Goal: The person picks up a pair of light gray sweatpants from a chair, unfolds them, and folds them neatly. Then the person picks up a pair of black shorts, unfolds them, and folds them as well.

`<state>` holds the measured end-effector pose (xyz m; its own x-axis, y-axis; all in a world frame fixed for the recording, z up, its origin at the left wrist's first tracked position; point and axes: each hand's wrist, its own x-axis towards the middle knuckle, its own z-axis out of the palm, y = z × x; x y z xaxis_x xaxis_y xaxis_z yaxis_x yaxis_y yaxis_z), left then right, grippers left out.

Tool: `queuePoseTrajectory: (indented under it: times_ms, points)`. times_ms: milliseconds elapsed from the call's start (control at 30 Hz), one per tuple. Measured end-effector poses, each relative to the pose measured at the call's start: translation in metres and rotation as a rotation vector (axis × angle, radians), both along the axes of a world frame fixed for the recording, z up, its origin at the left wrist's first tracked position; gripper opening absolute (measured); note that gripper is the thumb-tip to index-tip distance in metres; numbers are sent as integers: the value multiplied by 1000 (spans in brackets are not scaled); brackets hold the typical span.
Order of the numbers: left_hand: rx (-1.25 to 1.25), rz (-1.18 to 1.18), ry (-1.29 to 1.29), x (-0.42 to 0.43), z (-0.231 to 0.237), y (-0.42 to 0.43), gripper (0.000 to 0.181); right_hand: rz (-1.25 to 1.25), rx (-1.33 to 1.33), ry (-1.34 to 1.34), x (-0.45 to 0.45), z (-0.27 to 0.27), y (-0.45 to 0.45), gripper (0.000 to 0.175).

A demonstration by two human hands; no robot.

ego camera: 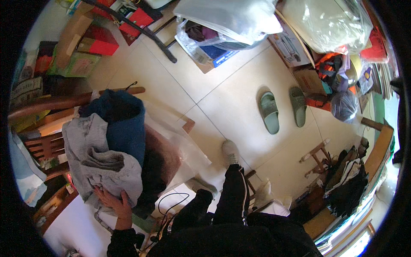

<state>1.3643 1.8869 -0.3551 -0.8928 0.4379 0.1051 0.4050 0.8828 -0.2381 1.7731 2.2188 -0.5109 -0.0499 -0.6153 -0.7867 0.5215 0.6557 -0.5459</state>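
Note:
My left hand (115,203) lies with spread fingers on a grey garment (96,163), near its lower edge; whether the fingertips pinch the cloth is hard to tell. This garment is draped on a wooden chair, beside a dark blue garment (126,128) that hangs over the same chair's rail (51,102). Clear plastic sheeting (189,147) spreads out to the right of the clothes. My right hand is out of view.
Green slippers (269,112) stand on the tiled floor (205,96). Stuffed plastic bags (228,19) and boxes (98,40) line the far side. At right are a small wooden stool (318,157) and a pile of dark cloth or bags (348,183). A black cable (165,199) loops near my feet.

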Motion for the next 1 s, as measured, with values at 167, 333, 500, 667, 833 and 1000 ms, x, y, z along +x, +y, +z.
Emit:
queuePoseTrajectory:
  times_ms: [167,333,500,667,833,1000]
  points:
    - [73,90,-95,5,6,8,75,44,27,18,-8,-19,18,32]
    - [66,-66,-4,-1,7,10,75,95,38,57,-24,-34,41,32]
    - [72,126,-127,3,16,16,78,151,33,135,-39,-35,50,33]
    - [121,185,-192,6,29,30,75,217,18,329,-53,-38,66,34]
    - [157,159,-155,7,28,32,79,270,28,922,-75,-56,119,35]
    - [126,137,-72,8,21,24,78,390,179,574,-107,-92,162,28]
